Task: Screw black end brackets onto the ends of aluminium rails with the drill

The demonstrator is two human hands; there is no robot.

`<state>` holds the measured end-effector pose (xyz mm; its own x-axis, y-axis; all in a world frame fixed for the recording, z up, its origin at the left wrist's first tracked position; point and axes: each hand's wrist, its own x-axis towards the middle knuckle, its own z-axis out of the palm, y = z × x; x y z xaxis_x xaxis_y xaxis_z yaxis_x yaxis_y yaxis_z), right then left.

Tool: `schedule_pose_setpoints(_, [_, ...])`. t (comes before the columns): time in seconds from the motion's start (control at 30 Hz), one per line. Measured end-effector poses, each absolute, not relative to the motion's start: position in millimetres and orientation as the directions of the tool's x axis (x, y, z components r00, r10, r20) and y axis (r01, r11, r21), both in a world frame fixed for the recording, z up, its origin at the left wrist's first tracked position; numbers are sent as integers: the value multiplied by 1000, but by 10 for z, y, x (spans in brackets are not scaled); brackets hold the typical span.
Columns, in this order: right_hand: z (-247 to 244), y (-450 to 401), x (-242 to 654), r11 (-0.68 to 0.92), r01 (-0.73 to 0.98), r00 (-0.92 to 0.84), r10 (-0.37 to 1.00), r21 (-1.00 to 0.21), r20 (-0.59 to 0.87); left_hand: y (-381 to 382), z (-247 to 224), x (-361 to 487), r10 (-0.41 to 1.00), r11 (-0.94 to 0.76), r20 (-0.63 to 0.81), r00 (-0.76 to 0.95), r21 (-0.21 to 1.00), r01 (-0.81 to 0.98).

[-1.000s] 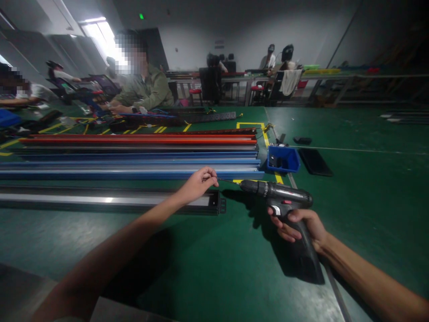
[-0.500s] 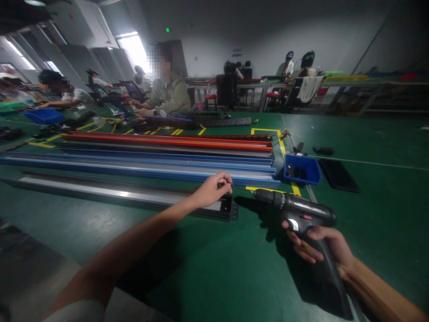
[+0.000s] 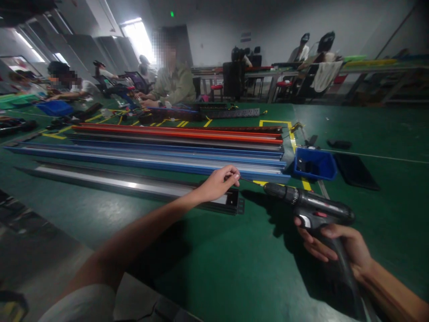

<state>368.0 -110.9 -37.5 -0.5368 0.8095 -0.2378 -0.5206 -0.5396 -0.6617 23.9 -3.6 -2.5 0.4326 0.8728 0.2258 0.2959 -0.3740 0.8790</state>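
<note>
My right hand (image 3: 351,248) is wrapped round the handle of a black cordless drill (image 3: 323,210), a finger by its trigger. From the chuck a long thin bit (image 3: 251,181) points left. At the bit's tip, the thumb and fingers of my left hand (image 3: 217,184) are pinched together; whatever small thing they hold is hidden. Below that hand lies a long black metal channel (image 3: 100,179) with a pale strip along its inside. Its right end has a small slotted black end piece (image 3: 240,205).
Blue channels (image 3: 187,163) and an orange-red one (image 3: 187,130) lie farther back. A blue bin (image 3: 315,164) with small black parts stands at right, beside a flat black piece (image 3: 357,171). A person (image 3: 177,85) sits across the green table; others work behind.
The whole view has shifted, so most things appear farther right. My left hand stays pinched at the bit's tip, and my right hand keeps its grip on the drill.
</note>
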Motion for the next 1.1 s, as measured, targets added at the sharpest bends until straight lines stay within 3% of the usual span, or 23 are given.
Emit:
schedule_pose_setpoints(0.67, [-328, -1091, 3641, -559, -536, -581, 788, -632, -204, -27, -48, 228, 874, -388, 250, 416, 875, 290])
schedule_pose_setpoints(1.1, [-266, -1115, 3623, -567, -507, -540, 796, -650, -274, -49, -22, 238, 874, -409, 268, 405, 856, 316])
